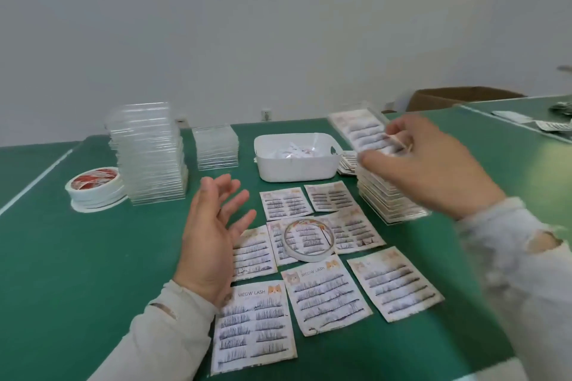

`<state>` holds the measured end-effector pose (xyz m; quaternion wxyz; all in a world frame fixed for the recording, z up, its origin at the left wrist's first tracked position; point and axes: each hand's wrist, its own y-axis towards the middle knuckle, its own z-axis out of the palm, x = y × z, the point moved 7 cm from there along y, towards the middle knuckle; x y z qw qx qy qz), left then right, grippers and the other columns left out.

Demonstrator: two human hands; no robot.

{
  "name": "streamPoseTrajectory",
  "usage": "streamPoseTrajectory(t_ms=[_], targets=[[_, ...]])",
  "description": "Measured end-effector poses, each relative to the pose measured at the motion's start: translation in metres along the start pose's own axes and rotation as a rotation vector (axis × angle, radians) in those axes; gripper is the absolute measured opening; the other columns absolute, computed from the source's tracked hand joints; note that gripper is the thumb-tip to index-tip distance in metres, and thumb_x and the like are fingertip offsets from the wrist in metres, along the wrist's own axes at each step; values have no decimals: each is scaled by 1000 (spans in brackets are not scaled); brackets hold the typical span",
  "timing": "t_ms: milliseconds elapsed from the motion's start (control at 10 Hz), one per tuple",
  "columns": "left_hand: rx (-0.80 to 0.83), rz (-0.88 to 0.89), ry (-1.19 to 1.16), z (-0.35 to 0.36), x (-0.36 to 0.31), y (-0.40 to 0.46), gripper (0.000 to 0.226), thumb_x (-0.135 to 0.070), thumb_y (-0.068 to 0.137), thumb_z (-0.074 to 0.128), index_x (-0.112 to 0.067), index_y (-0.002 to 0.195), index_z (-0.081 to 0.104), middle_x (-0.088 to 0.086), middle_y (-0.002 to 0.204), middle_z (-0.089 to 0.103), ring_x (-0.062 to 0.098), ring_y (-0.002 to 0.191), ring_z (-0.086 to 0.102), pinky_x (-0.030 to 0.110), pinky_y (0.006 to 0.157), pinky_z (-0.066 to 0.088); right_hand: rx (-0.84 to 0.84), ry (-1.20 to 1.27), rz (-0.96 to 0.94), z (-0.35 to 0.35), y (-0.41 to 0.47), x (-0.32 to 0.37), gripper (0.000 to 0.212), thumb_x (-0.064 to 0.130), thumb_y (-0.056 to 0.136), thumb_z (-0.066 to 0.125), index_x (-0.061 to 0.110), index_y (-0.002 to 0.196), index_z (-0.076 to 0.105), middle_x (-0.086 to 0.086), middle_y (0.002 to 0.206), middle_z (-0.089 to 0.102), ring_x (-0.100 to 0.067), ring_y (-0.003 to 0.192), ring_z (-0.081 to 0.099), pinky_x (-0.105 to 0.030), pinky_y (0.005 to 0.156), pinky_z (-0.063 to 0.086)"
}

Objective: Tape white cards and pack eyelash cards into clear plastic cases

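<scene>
White bin of paper scraps, right hand pinching filled clear case, left hand spread, holding nothing

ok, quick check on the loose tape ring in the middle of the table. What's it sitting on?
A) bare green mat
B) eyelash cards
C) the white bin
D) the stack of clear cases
B: the tape ring lies flat on the eyelash cards spread over the green table, and lashes show through its centre; the white bin and the stack of clear cases stand farther back.
</scene>
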<state>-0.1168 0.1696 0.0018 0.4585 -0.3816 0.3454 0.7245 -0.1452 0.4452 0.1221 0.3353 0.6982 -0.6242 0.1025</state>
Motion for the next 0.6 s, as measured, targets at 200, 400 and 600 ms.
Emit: streamPoseTrajectory(t_ms=[200, 400, 600], targets=[[-48, 36, 101, -9, 7, 5, 51, -61, 80, 57, -20, 108, 68, -2, 108, 75, 15, 105, 70, 37, 82, 56, 53, -421, 274, -28, 49, -68, 64, 66, 80, 63, 22, 125, 56, -8, 114, 63, -29, 94, 54, -40, 85, 46], [-104, 39, 108, -21, 9, 10, 44, -59, 87, 57, -21, 106, 69, -3, 105, 76, 13, 101, 72, 34, 78, 57, 161, -484, 275, -8, 47, -71, 68, 73, 81, 59, 21, 125, 56, -4, 109, 63, -30, 97, 60, -41, 86, 51], [-133, 33, 56, -19, -1, 7, 24, -38, 102, 53, -19, 106, 67, -2, 104, 74, 19, 106, 68, 34, 79, 55, -26, -318, 140, -21, 30, -41, 93, 91, 74, 46, 25, 138, 53, -3, 140, 60, -32, 126, 56, -46, 100, 47]])
